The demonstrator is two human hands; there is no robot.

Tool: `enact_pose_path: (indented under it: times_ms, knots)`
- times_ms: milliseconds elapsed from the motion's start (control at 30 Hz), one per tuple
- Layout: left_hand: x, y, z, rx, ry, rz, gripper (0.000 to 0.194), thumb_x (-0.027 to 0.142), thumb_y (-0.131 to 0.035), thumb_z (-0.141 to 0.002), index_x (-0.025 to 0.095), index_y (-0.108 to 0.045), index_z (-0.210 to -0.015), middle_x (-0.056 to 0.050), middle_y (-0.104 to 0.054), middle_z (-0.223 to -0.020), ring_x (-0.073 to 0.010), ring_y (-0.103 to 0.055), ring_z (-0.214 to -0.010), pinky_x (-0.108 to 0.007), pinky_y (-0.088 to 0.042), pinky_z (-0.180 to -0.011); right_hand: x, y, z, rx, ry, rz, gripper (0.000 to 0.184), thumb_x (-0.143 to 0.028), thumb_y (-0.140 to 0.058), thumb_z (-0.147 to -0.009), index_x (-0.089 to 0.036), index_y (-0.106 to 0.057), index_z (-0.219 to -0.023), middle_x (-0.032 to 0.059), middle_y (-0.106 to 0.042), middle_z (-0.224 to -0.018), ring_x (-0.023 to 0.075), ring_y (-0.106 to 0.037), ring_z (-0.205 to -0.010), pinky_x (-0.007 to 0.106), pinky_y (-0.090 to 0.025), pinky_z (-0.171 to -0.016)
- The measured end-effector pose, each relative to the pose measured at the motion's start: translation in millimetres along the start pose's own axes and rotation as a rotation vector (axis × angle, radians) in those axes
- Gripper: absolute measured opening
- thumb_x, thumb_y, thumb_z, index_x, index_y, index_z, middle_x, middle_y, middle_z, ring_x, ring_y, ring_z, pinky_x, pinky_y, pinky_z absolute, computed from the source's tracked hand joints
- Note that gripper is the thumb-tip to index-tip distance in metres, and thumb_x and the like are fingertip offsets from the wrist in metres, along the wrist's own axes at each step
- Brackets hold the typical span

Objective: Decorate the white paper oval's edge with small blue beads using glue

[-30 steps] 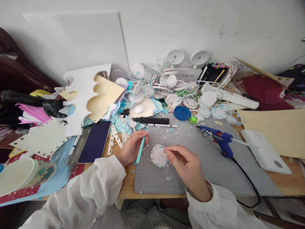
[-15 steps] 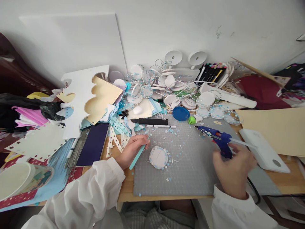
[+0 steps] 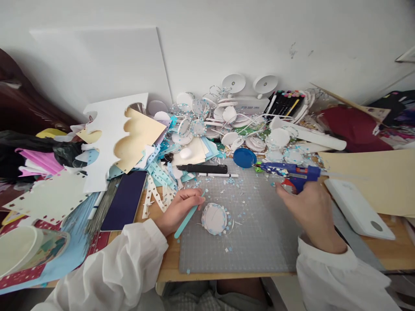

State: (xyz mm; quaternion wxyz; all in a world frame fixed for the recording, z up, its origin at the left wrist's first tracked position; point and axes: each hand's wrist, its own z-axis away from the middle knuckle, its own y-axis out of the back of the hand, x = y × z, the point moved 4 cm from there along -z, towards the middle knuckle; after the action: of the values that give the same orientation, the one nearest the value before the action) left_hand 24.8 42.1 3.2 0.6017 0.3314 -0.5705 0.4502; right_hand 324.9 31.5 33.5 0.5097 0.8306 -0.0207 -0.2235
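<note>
My left hand (image 3: pixel 181 208) is closed on slim turquoise tweezers (image 3: pixel 189 219), their rounded end pointing down towards me. Just right of them lies a round white disc (image 3: pixel 214 219) ringed with small blue and white paper flowers, flat on a grey cutting mat (image 3: pixel 259 250). A clear ring shows at the disc's right edge. My right hand (image 3: pixel 306 211) grips the handle of a blue hot glue gun (image 3: pixel 296 172), whose nozzle points left, above the back right of the mat. A clear glue stick juts from its rear.
A black cutter (image 3: pixel 207 168) and a white pen (image 3: pixel 220 175) lie at the mat's back edge. Behind them are a blue lid (image 3: pixel 244 158) and a heap of decorated discs (image 3: pixel 197 116). A white device (image 3: pixel 359 207) lies right; a paper cup (image 3: pixel 26 250) stands left.
My right hand has raised the glue gun slightly and closed around its handle; the gun now lies more level. My left hand keeps the tweezers beside the disc. The view has shifted a little.
</note>
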Motion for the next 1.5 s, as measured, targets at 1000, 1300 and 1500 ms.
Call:
enact_pose_path:
  times_ms: [1000, 1300, 1500]
  knots:
    - [-0.8, -3.7, -0.3, -0.099, -0.037, -0.018, 0.037, 0.028, -0.06, -0.08, 0.015, -0.046, -0.048, 0.002, -0.04, -0.06, -0.0114, -0.039, -0.059, -0.026, -0.029, -0.058, -68.7, -36.4, 22.5, -0.217, 0.21, -0.451, 0.025, -0.033, -0.052, -0.054, -0.026, -0.029, -0.046, -0.0048, -0.036, -0.035, 0.0103, -0.033, -0.037, 0.025, -0.028, -0.037]
    - [-1.7, -3.8, -1.1, -0.129, -0.06, -0.009, 0.036, 0.024, -0.059, -0.081, 0.015, -0.046, -0.05, 0.002, -0.039, -0.06, -0.0107, -0.04, -0.06, -0.025, -0.029, -0.059, -68.7, -37.8, 23.4, -0.195, 0.262, -0.459, 0.025, -0.03, -0.051, -0.056, -0.027, -0.027, -0.048, -0.0052, -0.034, -0.037, 0.0103, -0.032, -0.036, 0.026, -0.026, -0.036]
    - [-1.9, -3.7, -0.9, -0.131, -0.054, -0.018, 0.035, 0.025, -0.059, -0.081, 0.015, -0.046, -0.05, 0.003, -0.039, -0.06, -0.0106, -0.04, -0.06, -0.025, -0.029, -0.058, -68.2, -38.4, 23.6, -0.183, 0.265, -0.444, 0.026, -0.03, -0.051, -0.057, -0.027, -0.028, -0.047, -0.0048, -0.035, -0.036, 0.0106, -0.032, -0.036, 0.026, -0.026, -0.037]
